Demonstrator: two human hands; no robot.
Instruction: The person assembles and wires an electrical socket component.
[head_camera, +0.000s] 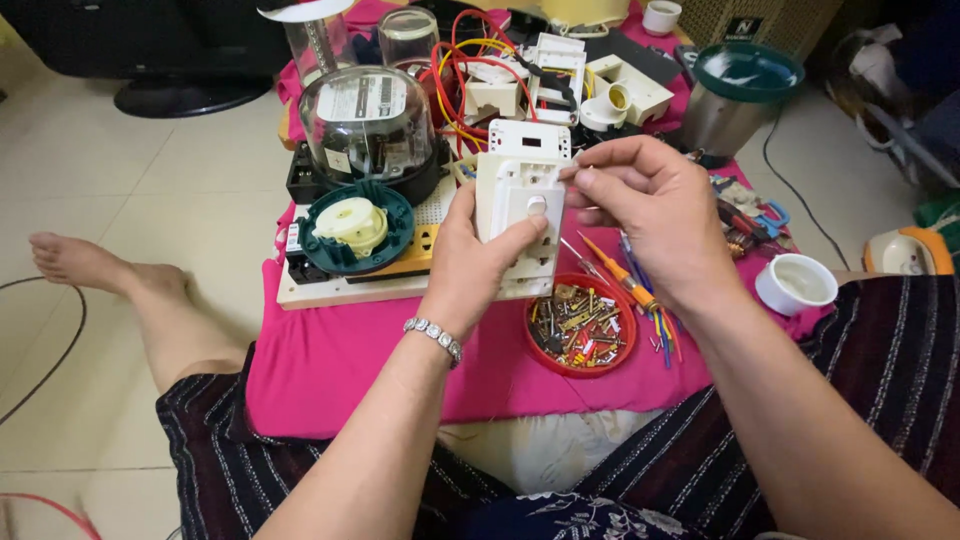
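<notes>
Head view showed the person seated on a tiled floor with a pink cloth (330, 370) spread over the lap and the ground ahead. The left hand (480, 255) was clamped around a white rectangular plastic switch plate with a small round knob (522, 195), thumb pressed against the face just below the knob and the other fingers wrapped behind it. The plate was held upright in the air above the cloth, over a cream perforated board (360, 285). The right hand (650, 205) had its fingertips pinched together at the plate's right edge near the top; it may have held a small screw or part there, but whatever sat between the fingers was too small to make out.

By my judgement the step in hand was fitting or adjusting something at the plate's side, with the left hand acting as the steady vice. The next move would seem to call for a firm, level hold of the plate and fine fingertip work from the right, likely with a tool.

Just below the hands sat a red round dish of mixed screws and terminals (581, 325), and an orange-handled screwdriver (620, 275) lay beside it. On the board stood a teal round base with a cream knob (345, 228) and, behind it, a clear-domed electricity meter (368, 125). Red and yellow wires (465, 70) tangled further back. A white small cup (795, 283) rested at the right.
</notes>
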